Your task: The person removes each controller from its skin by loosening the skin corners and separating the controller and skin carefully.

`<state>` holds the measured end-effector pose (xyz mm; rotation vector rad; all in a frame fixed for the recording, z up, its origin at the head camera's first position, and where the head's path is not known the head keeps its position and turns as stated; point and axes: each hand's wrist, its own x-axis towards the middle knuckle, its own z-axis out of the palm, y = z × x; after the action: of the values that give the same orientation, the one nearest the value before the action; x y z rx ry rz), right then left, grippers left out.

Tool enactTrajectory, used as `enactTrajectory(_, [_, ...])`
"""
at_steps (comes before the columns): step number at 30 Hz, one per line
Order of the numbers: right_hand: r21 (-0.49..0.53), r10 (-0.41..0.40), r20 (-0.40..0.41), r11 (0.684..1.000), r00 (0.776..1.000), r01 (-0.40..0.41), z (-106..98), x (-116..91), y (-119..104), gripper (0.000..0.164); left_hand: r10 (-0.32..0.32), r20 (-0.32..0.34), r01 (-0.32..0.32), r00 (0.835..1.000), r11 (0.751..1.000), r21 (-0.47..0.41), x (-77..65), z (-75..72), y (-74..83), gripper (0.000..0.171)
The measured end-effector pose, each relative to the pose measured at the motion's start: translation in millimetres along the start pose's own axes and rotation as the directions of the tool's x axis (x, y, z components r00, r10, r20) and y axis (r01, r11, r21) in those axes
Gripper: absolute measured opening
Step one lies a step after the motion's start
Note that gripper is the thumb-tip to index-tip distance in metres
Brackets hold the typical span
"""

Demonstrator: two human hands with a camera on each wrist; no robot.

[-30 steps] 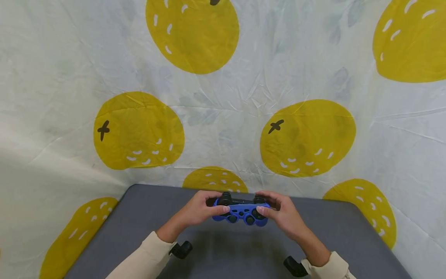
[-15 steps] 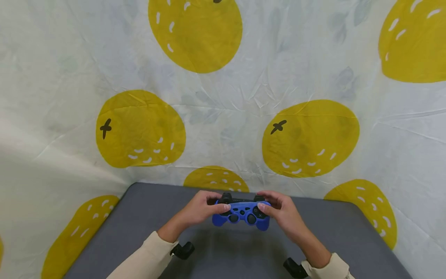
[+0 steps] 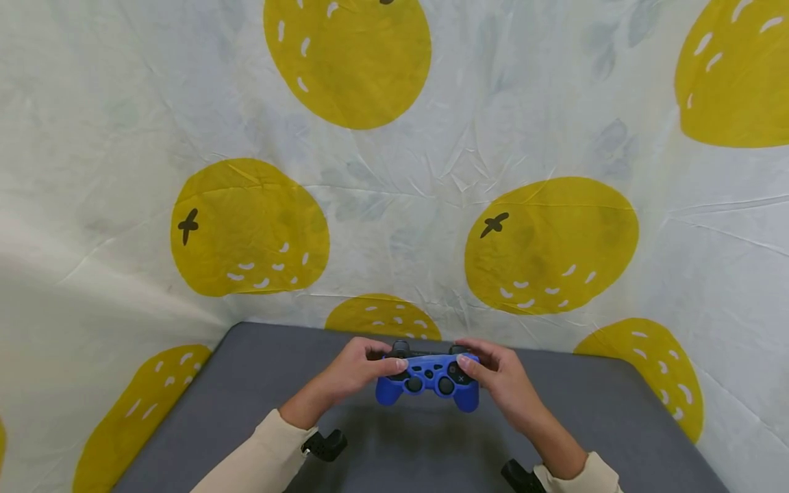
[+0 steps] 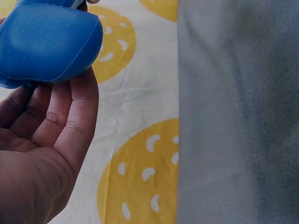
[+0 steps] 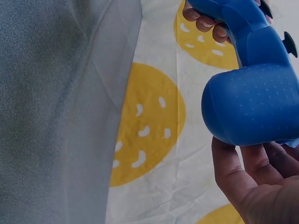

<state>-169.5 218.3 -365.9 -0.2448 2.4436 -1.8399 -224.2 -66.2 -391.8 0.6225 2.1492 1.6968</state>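
A blue game controller [image 3: 429, 373] with black sticks and buttons is held up over the grey table, its face toward the head camera. My left hand [image 3: 354, 371] grips its left end, thumb on the front face and fingers behind. On the opposite end my right hand [image 3: 501, 375] holds it the same way, thumb near the black face buttons. In the left wrist view the dotted blue grip [image 4: 51, 42] rests against the curled left fingers [image 4: 60, 112]. The right wrist view shows the other grip [image 5: 252, 107] over the right fingers [image 5: 229, 165].
The grey table [image 3: 259, 356] reaches back to a white cloth [image 3: 394, 253] printed with large yellow fruits, which hangs behind and along both sides. A black wrist camera [image 3: 325, 445] sits at the left cuff, another black camera [image 3: 520, 476] at the right.
The controller has tilted so its face shows more fully and its two grips hang lower. Both hands have stayed nearly in place, and the head view has shifted slightly.
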Motion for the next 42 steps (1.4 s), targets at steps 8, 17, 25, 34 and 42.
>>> enactTrajectory(8, [-0.076, -0.066, -0.021, 0.995, 0.998, 0.064, 3.1, -3.8, 0.9, 0.049, -0.044, -0.025, 0.043, 0.999, 0.999, -0.03, -0.6, -0.3, -0.8, 0.039])
enactTrajectory(17, [-0.163, -0.066, 0.021, 0.984, 0.998, 0.069, 6.2, -9.3, 2.0, 0.076, -0.073, -0.013, 0.07, 0.997, 0.986, -0.154, 0.1, 1.6, -1.1, 0.043])
enactTrajectory(25, [-0.274, -0.092, -0.071, 0.959, 0.993, 0.069, 15.4, -10.0, 1.5, 0.087, -0.112, -0.039, 0.105, 0.993, 0.984, -0.146, 0.7, 2.7, -1.1, 0.042])
enactTrajectory(34, [-0.237, -0.106, -0.102, 0.968, 0.989, 0.079, 13.7, -11.0, 3.0, 0.084, -0.153, -0.083, 0.14, 0.985, 0.98, -0.145, 1.5, 4.1, 1.1, 0.047])
enactTrajectory(42, [-0.258, -0.079, -0.141, 0.965, 0.987, 0.04, 14.5, -10.8, 2.8, 0.086, -0.141, -0.191, 0.105, 0.971, 0.977, -0.184, -2.1, 11.0, 7.2, 0.053])
